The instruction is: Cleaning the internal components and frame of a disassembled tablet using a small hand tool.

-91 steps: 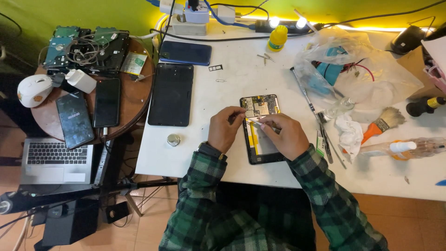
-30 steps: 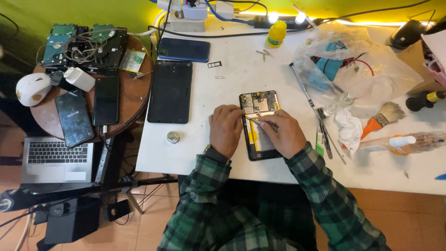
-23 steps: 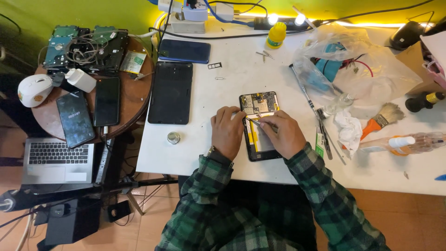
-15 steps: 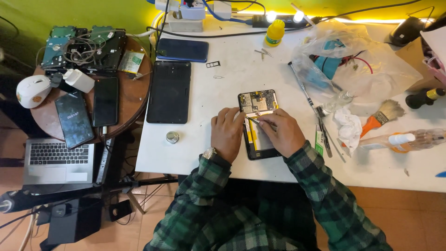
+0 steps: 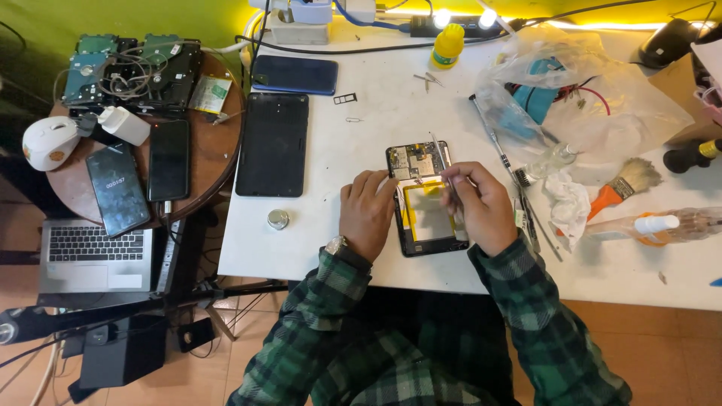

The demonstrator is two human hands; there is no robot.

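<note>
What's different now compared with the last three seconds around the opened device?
Little has changed. The right hand keeps the thin metal tool pinched, its tip still over the circuit board end of the opened black device with yellow tape. The left hand stays pressed on the device's left edge. The device, the black tablet and the small round silver cap have not moved on the white table.

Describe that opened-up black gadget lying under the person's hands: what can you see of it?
The small black tablet-like device with its back cover off lies flat on the white table, long side pointing away from the person. Its upper end shows a circuit board with metal shields; below that sits a pale rectangular panel framed by yellow tape. The left hand rests on its left edge, and the right hand covers its right edge, holding a thin metal tool over the board.
</note>
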